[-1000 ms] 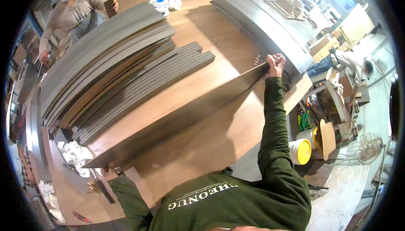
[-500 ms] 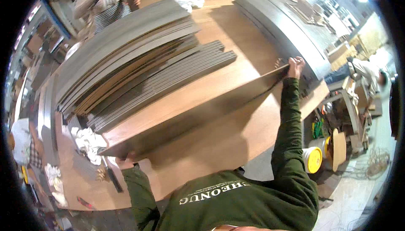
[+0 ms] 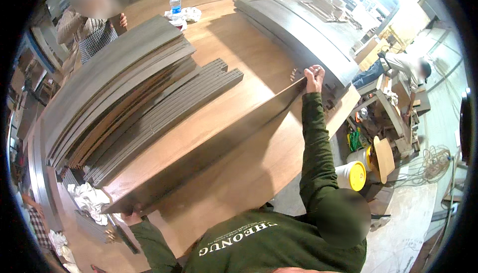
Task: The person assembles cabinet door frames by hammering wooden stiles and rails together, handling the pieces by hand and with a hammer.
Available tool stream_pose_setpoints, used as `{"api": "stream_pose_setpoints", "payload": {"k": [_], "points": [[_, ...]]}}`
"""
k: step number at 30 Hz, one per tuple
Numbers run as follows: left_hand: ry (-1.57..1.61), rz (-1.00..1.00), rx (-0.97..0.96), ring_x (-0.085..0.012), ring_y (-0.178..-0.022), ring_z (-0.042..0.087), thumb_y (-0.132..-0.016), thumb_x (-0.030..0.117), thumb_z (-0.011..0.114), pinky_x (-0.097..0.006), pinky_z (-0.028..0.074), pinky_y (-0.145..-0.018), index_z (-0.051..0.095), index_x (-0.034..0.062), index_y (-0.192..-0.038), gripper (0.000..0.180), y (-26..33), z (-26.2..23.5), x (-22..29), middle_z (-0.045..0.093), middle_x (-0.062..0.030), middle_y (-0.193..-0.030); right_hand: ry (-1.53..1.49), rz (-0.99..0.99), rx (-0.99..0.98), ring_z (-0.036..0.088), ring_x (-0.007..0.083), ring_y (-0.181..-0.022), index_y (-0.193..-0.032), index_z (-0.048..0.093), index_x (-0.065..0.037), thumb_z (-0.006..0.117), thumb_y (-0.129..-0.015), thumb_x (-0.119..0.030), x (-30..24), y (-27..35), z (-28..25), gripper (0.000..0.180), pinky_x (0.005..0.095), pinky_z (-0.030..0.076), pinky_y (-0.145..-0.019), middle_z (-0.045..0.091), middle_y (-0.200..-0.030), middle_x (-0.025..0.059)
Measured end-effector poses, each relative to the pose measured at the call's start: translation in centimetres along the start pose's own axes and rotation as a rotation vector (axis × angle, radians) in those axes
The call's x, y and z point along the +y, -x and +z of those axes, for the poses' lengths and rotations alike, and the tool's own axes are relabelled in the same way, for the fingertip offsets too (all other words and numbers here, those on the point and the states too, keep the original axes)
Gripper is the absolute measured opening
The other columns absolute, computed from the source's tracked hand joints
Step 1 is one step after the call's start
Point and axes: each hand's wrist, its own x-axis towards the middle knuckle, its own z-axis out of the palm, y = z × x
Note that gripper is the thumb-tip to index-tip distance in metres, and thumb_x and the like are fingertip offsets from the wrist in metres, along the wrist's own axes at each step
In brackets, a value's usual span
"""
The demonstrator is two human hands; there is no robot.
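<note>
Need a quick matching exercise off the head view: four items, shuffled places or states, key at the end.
Things
1. Left hand
2. Clear plastic bottle
3. Right hand
4. Nearer white bucket

Places and states
A. At the far end of the long board
B. Topped with a yellow lid
C. At the near end of that same board
D. Upright beside crumpled white cloth

Pairs: 1-C, 2-D, 3-A, 4-B

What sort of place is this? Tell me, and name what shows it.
Probably a woodworking or furniture workshop: stacked grey-brown boards lie on a broad wooden worktable, and the person's left hand and right hand hold another long board over it.
</note>
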Motion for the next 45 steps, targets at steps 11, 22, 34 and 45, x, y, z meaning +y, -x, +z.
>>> {"api": "stream_pose_setpoints", "payload": {"k": [11,22,34,45], "points": [[0.044,0.022,0.031,-0.0221,-0.084,0.057,-0.057,-0.001,0.074,-0.034,0.049,-0.074,0.052,-0.0011,-0.108,0.056,0.6,2.2,0.1,0.058,-0.0125,-0.1,0.028,0.035,-0.11,0.046,0.0126,-0.088,-0.105,0.043,-0.006,0.052,-0.086,-0.028,-0.2,-0.3,-1.9,0.03,0.0267,0.038,-0.079,0.047,-0.097,0.0062],[0.031,-0.067,0.081,-0.0222,-0.087,0.056,-0.057,-0.001,0.074,-0.035,0.048,-0.077,0.051,-0.0009,-0.109,0.056,-0.6,1.7,-0.6,0.057,-0.0122,-0.102,0.156,-0.01,-0.085,0.04,0.0234,-0.1,-0.113,0.039,-0.009,0.073,-0.062,-0.034,2.0,-0.1,-2.1,0.065,0.037,0.033,-0.089,0.038,-0.107,0.0123],[0.006,-0.078,0.108,-0.0223,-0.091,0.055,-0.058,0.0,0.074,-0.035,0.047,-0.079,0.051,-0.0007,-0.11,0.057,-0.9,2.1,0.4,0.057,-0.0119,-0.104,-0.3,0.073,-0.233,0.04,0.015,-0.108,-0.116,0.042,-0.013,0.057,-0.076,-0.02,0.1,0.0,-1.3,0.043,0.0293,0.038,-0.085,0.043,-0.104,0.004],[-0.002,-0.116,0.07,-0.0225,-0.094,0.054,-0.058,0.0,0.074,-0.036,0.046,-0.081,0.051,-0.0006,-0.11,0.057,0.3,2.6,0.2,0.056,-0.0115,-0.106,-0.25,0.056,-0.215,0.043,0.0109,-0.087,-0.11,0.043,-0.008,0.062,-0.068,-0.008,-0.7,0.7,-1.4,0.045,0.0279,0.041,-0.078,0.039,-0.098,0.0028]]}}
